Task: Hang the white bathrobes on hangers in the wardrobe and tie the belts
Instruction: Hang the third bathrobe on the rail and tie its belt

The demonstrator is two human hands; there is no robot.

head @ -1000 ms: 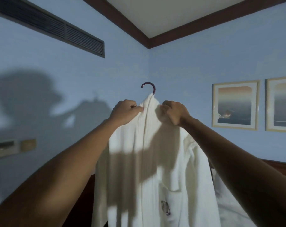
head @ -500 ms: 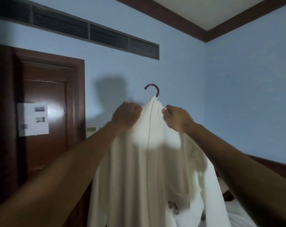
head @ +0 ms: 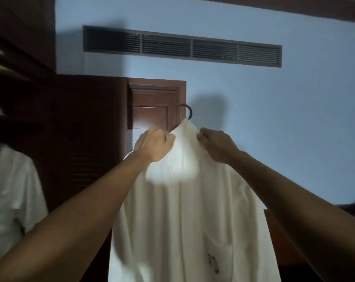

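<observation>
Carrying is the step in hand — left hand and right hand clamp the bathrobe collar below the hanger hook. Next, I judge, the hook must reach the wardrobe at nine o'clock — its rail is unseen.

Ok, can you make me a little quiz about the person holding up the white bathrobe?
1. True or false: both hands grip the held bathrobe near its collar.
2. What dark curved thing sticks up above the collar? A) a belt B) the hanger hook C) a lamp
3. Fill in: a second white bathrobe hangs on the ______ side of the picture, by the dark louvred wardrobe door.

Key
1. True: the left hand and right hand each clutch cloth beside the collar.
2. B
3. left
</observation>
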